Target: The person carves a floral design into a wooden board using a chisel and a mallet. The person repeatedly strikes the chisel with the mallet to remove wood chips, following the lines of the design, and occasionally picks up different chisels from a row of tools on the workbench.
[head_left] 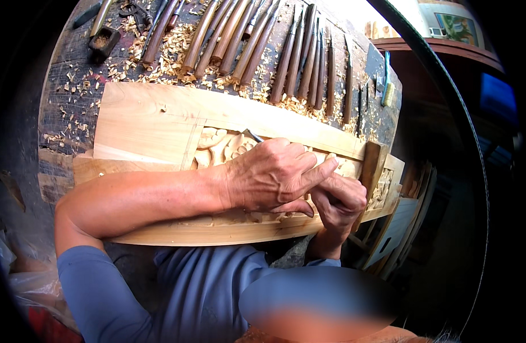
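My left hand (274,174) is wrapped round a carving chisel (251,135), its forearm lying across the pale wooden panel (143,123). The metal blade shows above my knuckles, over carved relief (210,146) of flowers and leaves; the handle is mostly hidden. Just right of it and a little lower, my right hand (340,200) is closed, touching my left fingers, apparently round the same tool's handle. An upright wooden bar (373,166) crosses the panel beside my right hand.
Rows of wood-handled chisels (243,48) lie among shavings (160,71) on the dark, worn bench (63,100). A small dark block (104,43) sits back left, a brush (387,91) at the right end. Boards (403,223) lean below right; a dark strap or cable hangs at right.
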Demonstrator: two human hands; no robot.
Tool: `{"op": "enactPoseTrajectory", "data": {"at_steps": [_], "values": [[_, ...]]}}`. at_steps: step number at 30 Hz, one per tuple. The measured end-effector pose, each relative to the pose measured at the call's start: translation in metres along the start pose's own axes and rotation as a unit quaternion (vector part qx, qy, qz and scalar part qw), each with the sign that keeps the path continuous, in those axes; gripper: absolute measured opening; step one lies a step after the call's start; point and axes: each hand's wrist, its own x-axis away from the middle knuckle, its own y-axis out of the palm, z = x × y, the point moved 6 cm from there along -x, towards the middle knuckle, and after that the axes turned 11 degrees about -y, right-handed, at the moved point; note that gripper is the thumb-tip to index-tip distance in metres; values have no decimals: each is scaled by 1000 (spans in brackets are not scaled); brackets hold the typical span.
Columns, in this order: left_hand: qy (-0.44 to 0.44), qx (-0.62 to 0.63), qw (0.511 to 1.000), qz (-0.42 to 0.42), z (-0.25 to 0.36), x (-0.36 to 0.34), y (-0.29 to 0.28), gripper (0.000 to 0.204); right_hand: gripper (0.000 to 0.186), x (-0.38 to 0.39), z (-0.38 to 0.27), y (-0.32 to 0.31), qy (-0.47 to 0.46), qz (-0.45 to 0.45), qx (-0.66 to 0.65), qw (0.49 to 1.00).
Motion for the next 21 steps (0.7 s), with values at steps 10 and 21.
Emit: {"op": "enactPoseTrajectory", "data": {"at_steps": [10,21], "values": [[-17,29,999,6,-3,1,-3,92,18,-9,-8,3,-18,-18,26,999],[-45,-34,998,16,-7,-4,-2,80,21,-11,16,4,-86,-34,34,995]]}}
